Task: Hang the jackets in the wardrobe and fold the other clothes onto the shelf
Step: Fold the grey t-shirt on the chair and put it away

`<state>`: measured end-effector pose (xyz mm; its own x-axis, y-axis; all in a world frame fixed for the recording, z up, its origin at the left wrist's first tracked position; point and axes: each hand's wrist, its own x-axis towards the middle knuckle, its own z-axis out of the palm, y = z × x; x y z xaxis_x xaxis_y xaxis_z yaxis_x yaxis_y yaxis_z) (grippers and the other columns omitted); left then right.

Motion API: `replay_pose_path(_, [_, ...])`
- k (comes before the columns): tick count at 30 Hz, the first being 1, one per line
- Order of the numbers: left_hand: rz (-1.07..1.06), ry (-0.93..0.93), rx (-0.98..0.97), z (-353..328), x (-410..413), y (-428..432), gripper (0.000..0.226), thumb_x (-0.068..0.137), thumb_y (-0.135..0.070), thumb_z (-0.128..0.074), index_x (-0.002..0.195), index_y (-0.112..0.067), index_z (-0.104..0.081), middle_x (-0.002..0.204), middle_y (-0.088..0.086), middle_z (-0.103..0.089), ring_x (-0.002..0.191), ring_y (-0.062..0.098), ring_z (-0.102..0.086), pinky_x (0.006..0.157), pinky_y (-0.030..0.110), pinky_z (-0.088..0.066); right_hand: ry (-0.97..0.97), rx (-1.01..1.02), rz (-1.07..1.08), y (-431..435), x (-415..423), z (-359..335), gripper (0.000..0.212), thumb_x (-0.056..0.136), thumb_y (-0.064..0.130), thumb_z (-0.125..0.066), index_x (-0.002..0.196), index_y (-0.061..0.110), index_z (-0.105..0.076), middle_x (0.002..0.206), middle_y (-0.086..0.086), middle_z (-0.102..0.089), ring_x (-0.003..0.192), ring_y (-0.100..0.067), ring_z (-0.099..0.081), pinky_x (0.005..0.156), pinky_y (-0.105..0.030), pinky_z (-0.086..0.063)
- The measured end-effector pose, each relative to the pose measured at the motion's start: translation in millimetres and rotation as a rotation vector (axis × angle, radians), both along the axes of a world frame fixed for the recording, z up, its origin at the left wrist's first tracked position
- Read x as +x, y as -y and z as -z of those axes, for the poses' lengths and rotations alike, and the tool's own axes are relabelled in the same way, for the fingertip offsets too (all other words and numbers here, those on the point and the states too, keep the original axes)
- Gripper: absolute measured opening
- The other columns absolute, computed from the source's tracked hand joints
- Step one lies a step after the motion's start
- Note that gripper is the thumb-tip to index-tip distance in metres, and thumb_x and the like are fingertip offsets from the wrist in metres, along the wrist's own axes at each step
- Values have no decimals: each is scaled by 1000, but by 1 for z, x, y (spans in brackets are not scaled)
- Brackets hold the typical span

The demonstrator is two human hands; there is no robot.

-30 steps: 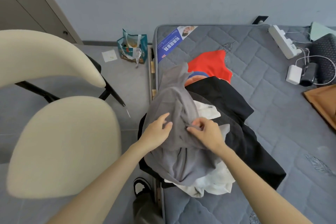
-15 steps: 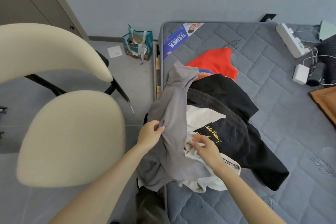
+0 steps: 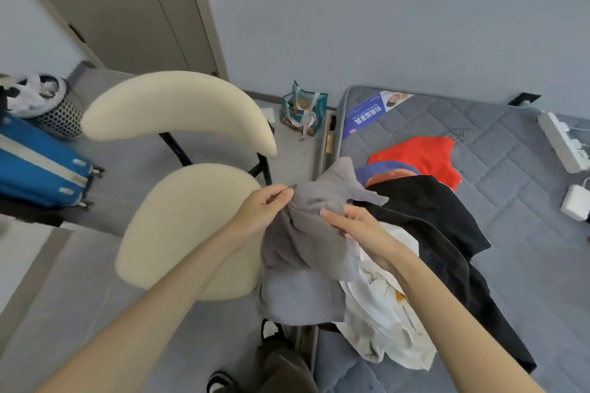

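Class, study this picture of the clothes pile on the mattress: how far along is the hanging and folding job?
Done: nothing visible; no garment shows hung or folded. In hand: the left hand and right hand grip the crumpled grey cloth garment. Left: the black fabric garment, the rumpled white garment and the red garment lie heaped on the grey quilted mattress.

Bedroom in a home, bare quilted grey mattress [image 3: 510,175] heaped with loose clothes [image 3: 431,210], cream chair [image 3: 191,226] just left of the mattress, tall wardrobe doors [image 3: 137,9] farther left, blue suitcase [image 3: 35,166] farthest left, white power strip [image 3: 562,143] on the mattress's right side.
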<state>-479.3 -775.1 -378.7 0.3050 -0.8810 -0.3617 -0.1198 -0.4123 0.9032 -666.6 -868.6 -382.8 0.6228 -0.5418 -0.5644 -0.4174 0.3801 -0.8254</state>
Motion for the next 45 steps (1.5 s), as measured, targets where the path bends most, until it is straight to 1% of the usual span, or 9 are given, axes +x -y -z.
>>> replay_pose_path(12, [-419,342,-300,-184,107,-117,22,101,-13,-46,110,-8,-66,98,0,-66,84,1,-58,78,15,-42,492,-196,-163,-66,145,-213,20,95,24,-56,91,5,-63,74,-8,-69,63,-17,-65,65,-24,-53])
replay_pose_path(18, [-477,371,-398,-245,126,-205,43,86,-50,-64,125,-39,-50,122,-10,-53,103,-4,-54,91,19,-44,556,-393,-297,-134,211,-290,37,98,22,-54,104,-13,-62,82,-16,-63,71,-16,-63,80,-30,-51])
replay_pose_path(21, [-426,509,-278,-251,126,-234,86,66,-62,-76,136,-45,-28,128,-28,-40,110,-13,-45,88,11,-38,564,-476,-328,-164,234,-314,29,98,31,-53,94,4,-64,84,-6,-60,78,-12,-56,82,-30,-39])
replay_pose_path(24, [-605,682,-221,-243,135,-259,86,78,-50,-73,144,-31,-20,140,-11,-41,124,8,-45,98,29,-42,612,-438,-396,-190,251,-333,24,98,38,-50,98,23,-69,103,8,-72,105,-8,-63,95,-30,-39])
replay_pose_path(29, [-799,783,-250,-256,161,-308,27,99,-27,-52,122,-14,-51,103,1,-64,95,18,-62,77,27,-47,656,-397,-307,-209,275,-343,24,100,36,-45,105,28,-67,112,10,-71,110,-3,-61,90,-26,-37])
replay_pose_path(34, [-776,701,-354,-304,175,-344,22,97,-21,-55,106,-4,-66,97,8,-67,80,8,-58,68,11,-41,508,-418,-234,-216,290,-316,24,102,22,-42,103,19,-65,106,7,-66,86,5,-61,68,-14,-39])
replay_pose_path(38, [-712,582,-399,-331,179,-352,36,97,-23,-56,101,13,-62,90,17,-61,84,18,-54,77,31,-42,471,-656,-495,-235,291,-295,40,92,4,-53,127,24,-55,125,10,-59,112,-4,-57,88,-20,-46])
replay_pose_path(42, [-504,587,-328,-339,175,-351,34,97,-27,-57,77,0,-65,71,-6,-59,67,3,-52,63,15,-38,461,-998,-701,-258,298,-281,82,79,15,-73,147,28,-29,144,10,-32,131,-7,-29,107,-26,-24])
replay_pose_path(45, [-459,540,-369,-344,171,-353,29,97,-29,-57,70,-19,-63,65,-18,-59,64,-3,-54,61,8,-39,408,-1022,-804,-274,306,-266,31,81,9,-68,109,23,-64,114,14,-56,108,-7,-47,93,-25,-37])
